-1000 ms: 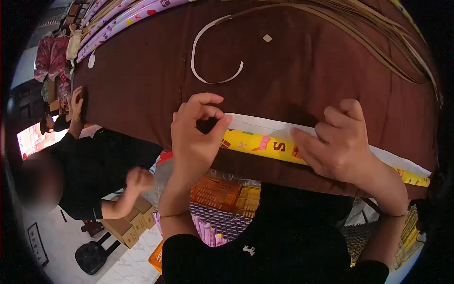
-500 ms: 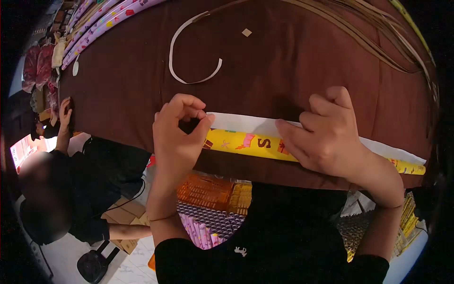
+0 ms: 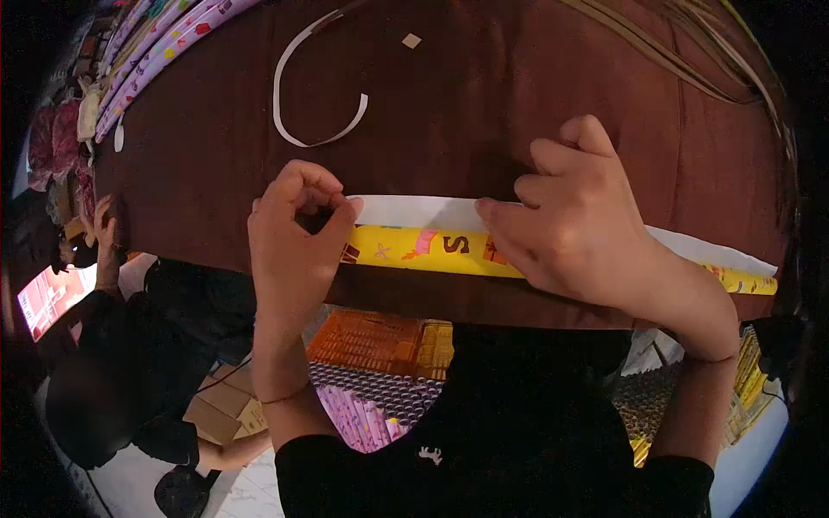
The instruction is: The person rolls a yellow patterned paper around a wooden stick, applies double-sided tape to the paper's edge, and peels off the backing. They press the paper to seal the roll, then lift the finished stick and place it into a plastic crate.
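Note:
A roll of yellow printed wrapping paper [image 3: 432,251] lies along the near part of the brown-covered table, its white edge strip [image 3: 406,210] showing on the far side. At the roll's left end, my left hand [image 3: 298,224] is closed in a pinch, thumb tip on the white edge. My right hand [image 3: 579,224] grips the roll further right, one fingertip on the white edge and the other fingers curled up. What lies under the right palm is hidden.
A curled white strip [image 3: 278,95] and a small tan square [image 3: 411,41] lie beyond my hands. Patterned purple rolls [image 3: 164,56] are at the far left, brown strips [image 3: 656,47] at the far right. Another person [image 3: 104,388] is at the left; an orange crate [image 3: 363,337] stands below the table.
The view has shifted, so the table items appear further left and slightly higher. Both hands keep nearly the same hold on the yellow roll.

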Demonstrator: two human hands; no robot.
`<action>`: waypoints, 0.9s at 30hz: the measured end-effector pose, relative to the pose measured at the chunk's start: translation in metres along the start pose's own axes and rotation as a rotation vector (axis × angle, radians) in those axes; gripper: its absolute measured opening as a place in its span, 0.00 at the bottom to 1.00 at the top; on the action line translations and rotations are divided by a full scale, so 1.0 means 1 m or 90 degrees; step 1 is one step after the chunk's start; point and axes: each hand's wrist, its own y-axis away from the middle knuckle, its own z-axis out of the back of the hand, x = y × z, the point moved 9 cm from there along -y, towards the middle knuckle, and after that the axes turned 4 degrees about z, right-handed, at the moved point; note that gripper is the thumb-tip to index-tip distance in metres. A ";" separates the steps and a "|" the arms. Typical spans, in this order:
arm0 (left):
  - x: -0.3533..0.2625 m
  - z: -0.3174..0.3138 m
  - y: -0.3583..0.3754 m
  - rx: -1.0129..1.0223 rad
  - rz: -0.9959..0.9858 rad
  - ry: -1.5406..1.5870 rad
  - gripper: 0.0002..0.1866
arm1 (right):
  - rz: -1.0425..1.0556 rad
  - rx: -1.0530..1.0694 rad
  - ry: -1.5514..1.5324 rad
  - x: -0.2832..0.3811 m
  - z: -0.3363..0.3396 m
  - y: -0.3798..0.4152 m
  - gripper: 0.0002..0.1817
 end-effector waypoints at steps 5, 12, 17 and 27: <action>0.003 0.001 0.000 -0.029 0.000 -0.033 0.09 | -0.013 0.008 -0.027 -0.004 -0.003 0.000 0.07; -0.036 0.008 0.012 -0.126 -0.118 -0.347 0.10 | -0.004 0.020 -0.020 -0.004 -0.006 0.003 0.07; -0.046 0.026 0.023 -0.258 -0.275 -0.256 0.11 | -0.011 0.041 -0.021 -0.006 -0.008 0.003 0.07; -0.053 -0.036 0.049 -0.052 -0.450 -0.343 0.19 | -0.032 0.036 -0.033 -0.006 -0.009 0.004 0.07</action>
